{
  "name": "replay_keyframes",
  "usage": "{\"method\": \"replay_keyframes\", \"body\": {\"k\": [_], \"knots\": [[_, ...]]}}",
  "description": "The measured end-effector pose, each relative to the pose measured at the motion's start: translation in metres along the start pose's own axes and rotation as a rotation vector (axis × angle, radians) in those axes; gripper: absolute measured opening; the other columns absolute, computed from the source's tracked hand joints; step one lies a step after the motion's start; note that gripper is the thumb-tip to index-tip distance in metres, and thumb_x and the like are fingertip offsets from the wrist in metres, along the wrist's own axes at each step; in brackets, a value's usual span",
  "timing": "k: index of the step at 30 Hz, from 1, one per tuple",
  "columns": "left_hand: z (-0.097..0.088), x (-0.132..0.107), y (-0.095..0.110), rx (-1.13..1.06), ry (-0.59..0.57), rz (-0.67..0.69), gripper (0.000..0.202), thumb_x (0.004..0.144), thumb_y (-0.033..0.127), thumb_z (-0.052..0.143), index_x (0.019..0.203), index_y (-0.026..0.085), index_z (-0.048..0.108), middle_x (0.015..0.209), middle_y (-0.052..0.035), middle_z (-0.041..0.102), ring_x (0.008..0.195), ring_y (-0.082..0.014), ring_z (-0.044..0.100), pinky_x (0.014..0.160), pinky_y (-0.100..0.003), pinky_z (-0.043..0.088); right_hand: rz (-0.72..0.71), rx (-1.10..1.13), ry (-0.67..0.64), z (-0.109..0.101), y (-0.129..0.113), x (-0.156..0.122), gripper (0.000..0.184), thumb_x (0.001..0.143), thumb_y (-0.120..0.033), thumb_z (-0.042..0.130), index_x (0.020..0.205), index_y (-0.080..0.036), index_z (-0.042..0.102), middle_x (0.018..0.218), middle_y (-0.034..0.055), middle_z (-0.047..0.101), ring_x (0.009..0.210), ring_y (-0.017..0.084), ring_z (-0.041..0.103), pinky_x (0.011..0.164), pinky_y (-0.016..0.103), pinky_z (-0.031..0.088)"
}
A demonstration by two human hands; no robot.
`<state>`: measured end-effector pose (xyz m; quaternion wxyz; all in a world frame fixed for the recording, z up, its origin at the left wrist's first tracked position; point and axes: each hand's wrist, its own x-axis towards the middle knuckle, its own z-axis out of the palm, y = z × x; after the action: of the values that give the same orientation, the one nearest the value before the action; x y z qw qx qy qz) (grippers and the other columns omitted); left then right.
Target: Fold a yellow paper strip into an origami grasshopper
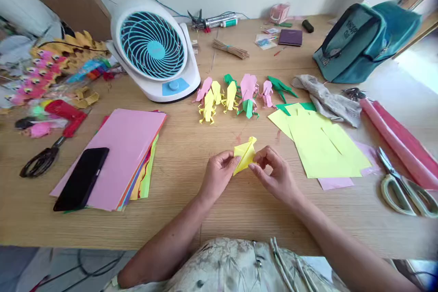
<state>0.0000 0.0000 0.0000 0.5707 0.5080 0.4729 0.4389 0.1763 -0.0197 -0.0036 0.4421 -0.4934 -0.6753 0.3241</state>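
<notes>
A small folded piece of yellow paper (244,155) is held just above the table, its top end bent into a narrow tip. My left hand (221,171) pinches its left edge between thumb and fingers. On the opposite side, my right hand (272,171) has thumb and forefinger closed at the paper's right edge. Beyond the hands stand several finished origami frogs in yellow (208,107), pink (248,86) and green (248,107). Loose yellow sheets (321,146) lie to the right of my right hand.
Left of my hands a black phone (81,178) rests on a stack of coloured paper (132,137). A white fan (155,50), a red glue gun (68,116), scissors (404,187), a grey cloth (328,98), a pink roll (400,141) and a teal backpack (362,41) surround the work area.
</notes>
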Motion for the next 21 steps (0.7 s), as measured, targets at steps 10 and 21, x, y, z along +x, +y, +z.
{"method": "replay_keyframes", "body": {"k": [10,21], "knots": [[-0.0004,0.0020,-0.0005,-0.106,-0.018,-0.005,0.016,0.084,0.031,0.065,0.082,0.016,0.059,0.076,0.0016,0.063,0.075,-0.0128,0.059,0.069,-0.021,0.045,0.138,0.185,-0.034,0.0047,0.0072,-0.0002,0.014,0.094,-0.026,0.057,0.107,-0.025,0.057,0.096,0.0020,0.058,0.080,0.015,0.055,0.074,0.029,0.048],[-0.0032,0.0021,-0.0031,0.224,0.060,0.335,0.011,0.084,0.013,0.061,0.092,0.020,0.057,0.086,-0.0006,0.066,0.080,-0.0144,0.064,0.076,-0.027,0.052,-0.031,0.091,0.067,0.0041,0.0053,0.0018,0.015,0.091,-0.014,0.057,0.100,-0.025,0.054,0.090,0.0001,0.059,0.080,0.015,0.055,0.075,0.030,0.047]]}}
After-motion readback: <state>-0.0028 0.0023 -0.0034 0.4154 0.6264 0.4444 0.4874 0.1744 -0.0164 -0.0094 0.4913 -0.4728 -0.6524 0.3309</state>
